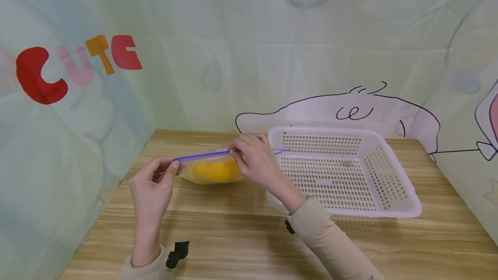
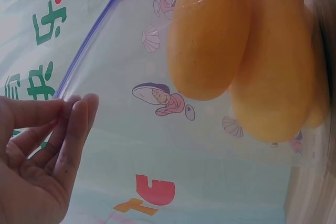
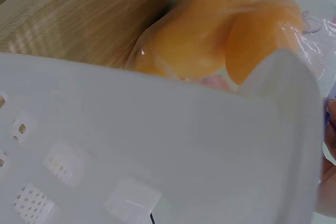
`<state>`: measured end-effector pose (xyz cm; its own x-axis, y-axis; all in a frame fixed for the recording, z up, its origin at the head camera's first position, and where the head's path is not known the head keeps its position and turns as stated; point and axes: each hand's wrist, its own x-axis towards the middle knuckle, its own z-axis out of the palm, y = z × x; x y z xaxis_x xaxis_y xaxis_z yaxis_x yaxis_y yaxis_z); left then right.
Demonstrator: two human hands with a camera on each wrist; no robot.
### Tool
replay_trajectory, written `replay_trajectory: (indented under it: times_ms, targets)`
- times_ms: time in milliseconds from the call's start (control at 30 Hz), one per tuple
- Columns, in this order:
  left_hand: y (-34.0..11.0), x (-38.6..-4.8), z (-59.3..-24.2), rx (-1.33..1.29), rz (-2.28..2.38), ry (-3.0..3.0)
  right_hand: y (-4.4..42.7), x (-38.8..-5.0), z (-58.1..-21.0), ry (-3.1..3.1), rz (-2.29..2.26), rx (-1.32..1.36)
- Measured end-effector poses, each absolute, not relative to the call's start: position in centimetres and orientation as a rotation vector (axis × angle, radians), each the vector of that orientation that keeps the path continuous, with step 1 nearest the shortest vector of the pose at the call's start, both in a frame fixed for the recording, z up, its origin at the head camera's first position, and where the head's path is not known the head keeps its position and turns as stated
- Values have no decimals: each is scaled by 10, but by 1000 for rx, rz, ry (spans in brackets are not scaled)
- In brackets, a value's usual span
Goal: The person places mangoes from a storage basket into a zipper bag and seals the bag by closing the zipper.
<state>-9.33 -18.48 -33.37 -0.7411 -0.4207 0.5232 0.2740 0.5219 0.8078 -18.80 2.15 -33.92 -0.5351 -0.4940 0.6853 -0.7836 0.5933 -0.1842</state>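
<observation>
A clear zip-top bag [image 1: 186, 172] with a purple zip strip [image 1: 202, 156] stands upright on the table. Smooth yellow-orange fruits that look like mangoes [image 2: 209, 35] lie in its lower part, pressed side by side. My left hand [image 1: 151, 191] pinches one end of the strip between thumb and fingers. Farther right along the same strip, my right hand [image 1: 256, 159] pinches it too, partly covering the fruit in the head view. Cartoon figures and shells [image 2: 157, 98] are printed on the bag. Whether the zip is sealed between the hands cannot be told.
Just right of the bag stands a white perforated plastic basket [image 1: 400, 185], its wall [image 3: 157, 129] close under my right wrist. Both rest on a wood-grain table [image 1: 233, 241]. A printed cloth [image 1: 194, 55] hangs behind and at the sides.
</observation>
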Motion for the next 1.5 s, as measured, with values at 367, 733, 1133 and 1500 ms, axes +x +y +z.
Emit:
replay_trajectory:
  times_ms: [367, 733, 1133, 1500]
  targets:
    - [-185, -93, -334, 119, -1238, -2066, 24, -189, -340, -2241, 643, 1000]
    - [-186, -93, -334, 120, -1267, -2057, 27, -190, -341, -2265, 628, 988]
    - [-186, -92, -334, 109, -1263, -2053, 29, -190, -342, -2270, 624, 982]
    - [-187, -93, -334, 102, -1242, -2051, 31, -191, -343, -2263, 626, 978]
